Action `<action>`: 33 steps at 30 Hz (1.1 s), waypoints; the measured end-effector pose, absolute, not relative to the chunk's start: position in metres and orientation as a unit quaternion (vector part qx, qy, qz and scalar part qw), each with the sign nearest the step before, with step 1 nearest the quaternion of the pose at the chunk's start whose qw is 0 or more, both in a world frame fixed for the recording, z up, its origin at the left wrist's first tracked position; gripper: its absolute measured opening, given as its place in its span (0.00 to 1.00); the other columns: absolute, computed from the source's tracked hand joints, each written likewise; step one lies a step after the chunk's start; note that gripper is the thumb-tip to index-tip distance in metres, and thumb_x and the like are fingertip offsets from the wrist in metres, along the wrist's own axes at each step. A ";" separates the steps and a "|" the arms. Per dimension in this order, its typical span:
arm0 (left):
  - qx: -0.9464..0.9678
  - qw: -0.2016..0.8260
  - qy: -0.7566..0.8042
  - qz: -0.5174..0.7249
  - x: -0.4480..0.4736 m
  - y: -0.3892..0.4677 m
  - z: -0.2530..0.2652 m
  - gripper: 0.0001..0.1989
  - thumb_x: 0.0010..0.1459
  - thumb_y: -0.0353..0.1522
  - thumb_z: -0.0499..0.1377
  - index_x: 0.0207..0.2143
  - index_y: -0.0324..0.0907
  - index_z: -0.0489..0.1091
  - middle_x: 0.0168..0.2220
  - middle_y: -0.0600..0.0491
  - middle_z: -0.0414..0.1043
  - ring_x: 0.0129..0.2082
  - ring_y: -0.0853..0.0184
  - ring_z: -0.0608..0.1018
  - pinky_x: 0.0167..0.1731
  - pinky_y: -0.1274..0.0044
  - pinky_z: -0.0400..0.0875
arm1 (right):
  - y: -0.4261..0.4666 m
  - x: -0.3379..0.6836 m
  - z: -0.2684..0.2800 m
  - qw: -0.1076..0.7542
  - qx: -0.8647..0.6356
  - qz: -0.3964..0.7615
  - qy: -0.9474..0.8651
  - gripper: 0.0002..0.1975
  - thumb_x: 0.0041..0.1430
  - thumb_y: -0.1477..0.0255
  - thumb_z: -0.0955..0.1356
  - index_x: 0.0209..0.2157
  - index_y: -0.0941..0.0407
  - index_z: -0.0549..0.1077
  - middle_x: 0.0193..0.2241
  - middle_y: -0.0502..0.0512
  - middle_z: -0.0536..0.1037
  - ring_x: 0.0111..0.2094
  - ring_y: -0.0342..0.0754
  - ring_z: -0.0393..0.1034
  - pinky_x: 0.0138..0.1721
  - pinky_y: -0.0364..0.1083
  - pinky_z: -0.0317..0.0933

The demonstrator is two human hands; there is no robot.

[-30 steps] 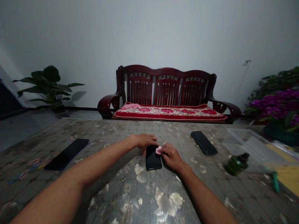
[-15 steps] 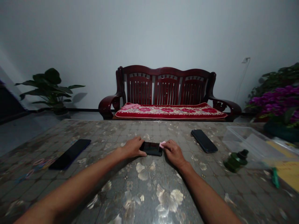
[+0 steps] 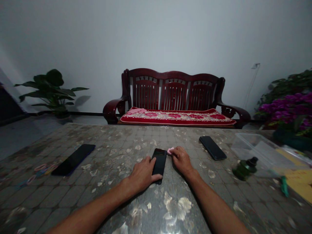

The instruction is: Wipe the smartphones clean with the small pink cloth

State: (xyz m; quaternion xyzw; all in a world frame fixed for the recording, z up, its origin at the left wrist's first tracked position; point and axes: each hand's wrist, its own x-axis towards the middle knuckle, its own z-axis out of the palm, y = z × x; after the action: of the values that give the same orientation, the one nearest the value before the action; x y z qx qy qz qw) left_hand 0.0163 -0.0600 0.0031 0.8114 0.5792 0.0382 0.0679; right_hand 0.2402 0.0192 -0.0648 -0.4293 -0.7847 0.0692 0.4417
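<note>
A black smartphone (image 3: 160, 164) lies on the patterned tabletop in front of me, its long side running away from me. My left hand (image 3: 143, 174) grips it from the left, the thumb across the lower end of the screen and the fingers at the left edge. A small pink piece (image 3: 170, 151) is pinched in the fingertips of my right hand (image 3: 180, 159), close to the phone's upper right corner. Whether that piece is cloth or sponge I cannot tell.
Another phone (image 3: 74, 159) lies to the left near several scissors (image 3: 41, 170). A third phone (image 3: 213, 148), a dark green bottle (image 3: 245, 169), a clear plastic box (image 3: 253, 139) and a green cutter-like item (image 3: 284, 186) are on the right. Beyond the table stands a wooden bench (image 3: 174, 86).
The phone has turned from lying crosswise to pointing away from me. My left hand has shifted nearer and to the right with it. The right hand stays almost in place with the pink piece.
</note>
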 end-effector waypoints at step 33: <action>0.927 0.113 0.332 0.133 -0.025 -0.055 -0.017 0.19 0.60 0.35 0.66 0.54 0.43 0.75 0.58 0.43 0.73 0.58 0.53 0.75 0.60 0.64 0.69 | 0.013 0.197 -0.025 0.213 -0.456 0.072 -0.861 0.12 0.65 0.79 0.65 0.42 0.57 0.81 0.38 0.58 0.76 0.43 0.49 0.68 0.44 0.43 0.59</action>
State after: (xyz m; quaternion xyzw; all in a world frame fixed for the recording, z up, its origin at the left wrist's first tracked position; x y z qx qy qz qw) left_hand -0.0245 -0.0549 -0.0172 0.9271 0.3319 0.1329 0.1128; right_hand 0.1971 0.0134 -0.0250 -0.4555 -0.8613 0.0718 0.2132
